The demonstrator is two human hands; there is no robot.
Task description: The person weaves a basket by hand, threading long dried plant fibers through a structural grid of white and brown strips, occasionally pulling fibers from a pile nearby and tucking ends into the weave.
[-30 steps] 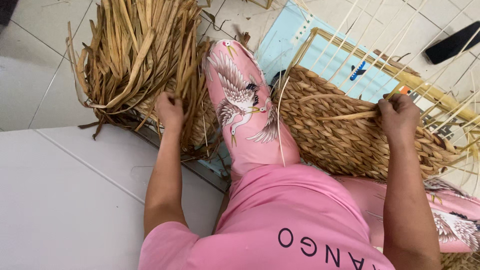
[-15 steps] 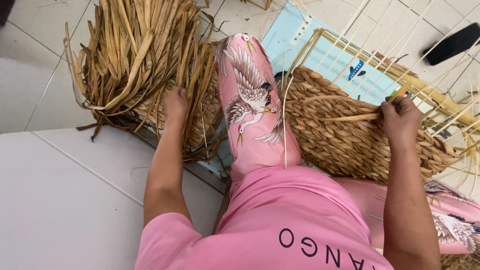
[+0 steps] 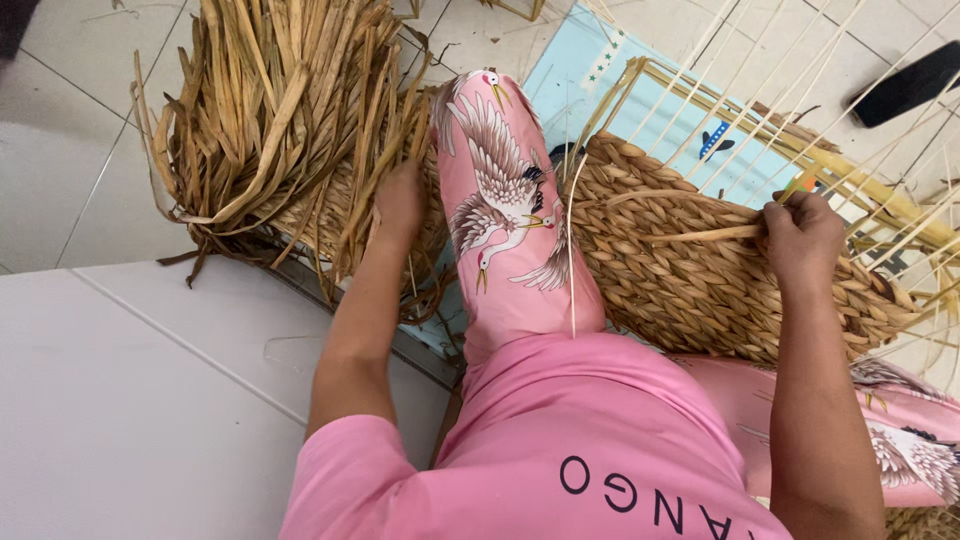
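I sit on the floor in pink clothes, one leg (image 3: 505, 210) stretched out between a heap of dried straw (image 3: 285, 120) on the left and a woven straw mat (image 3: 690, 270) on the right. My left hand (image 3: 398, 205) reaches into the near edge of the heap, fingers buried among the strands. My right hand (image 3: 800, 240) rests on the mat's upper edge and pinches a single pale straw strand (image 3: 700, 235) that lies across the weave. Thin upright ribs on a wooden frame (image 3: 830, 160) rise behind the mat.
A light blue sheet (image 3: 585, 85) lies under the frame and my leg. A white raised surface (image 3: 140, 410) fills the lower left. Grey floor tiles (image 3: 60, 150) surround the heap. A dark object (image 3: 910, 85) lies at the top right.
My left hand has pushed further up into the straw heap. My right hand has stayed on the mat with the strand.
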